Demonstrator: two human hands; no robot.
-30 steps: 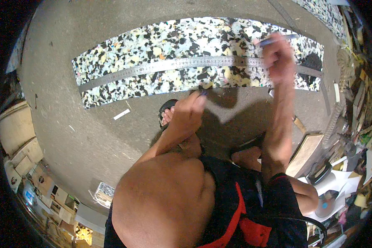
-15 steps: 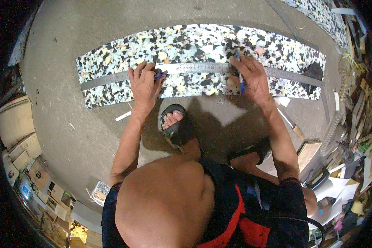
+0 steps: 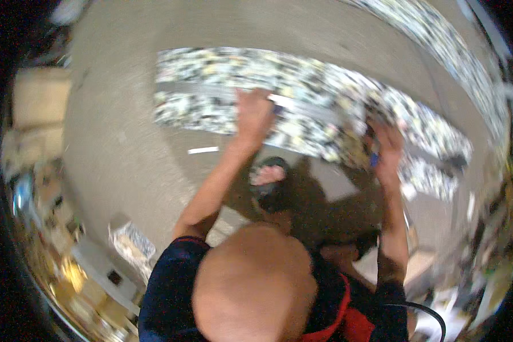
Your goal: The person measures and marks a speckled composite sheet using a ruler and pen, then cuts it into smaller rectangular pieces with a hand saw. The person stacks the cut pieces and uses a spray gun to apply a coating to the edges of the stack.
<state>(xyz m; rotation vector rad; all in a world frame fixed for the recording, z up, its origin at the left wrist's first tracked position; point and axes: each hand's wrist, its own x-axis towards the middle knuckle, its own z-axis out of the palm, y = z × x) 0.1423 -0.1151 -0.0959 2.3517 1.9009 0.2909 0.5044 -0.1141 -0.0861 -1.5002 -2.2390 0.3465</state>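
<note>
A long strip of speckled black, white and yellow foam (image 3: 211, 60) lies across the floor, smeared by motion. Along it runs a steel ruler (image 3: 196, 89), which shines brightly beside my left fingers. Pressed down over the ruler is my left hand (image 3: 254, 114), closed, with a small dark-blue object (image 3: 277, 107) at its thumb side; its kind is unclear. Farther right, my right hand (image 3: 387, 145) is over the strip, its fingers curled round a blue pen (image 3: 374, 159). Most of the pen is hidden or blurred.
A sandalled foot (image 3: 269, 174) stands just below the strip. Near it lies a thin white offcut (image 3: 203, 150). Another speckled foam sheet (image 3: 439, 40) lies at the upper right. Wooden boxes (image 3: 40, 102) line the left side, and assorted clutter fills the right edge.
My view has turned, so the strip now slopes down to the right. Both hands sit farther right in the picture, at about the same places along the strip. The picture has become blurred.
</note>
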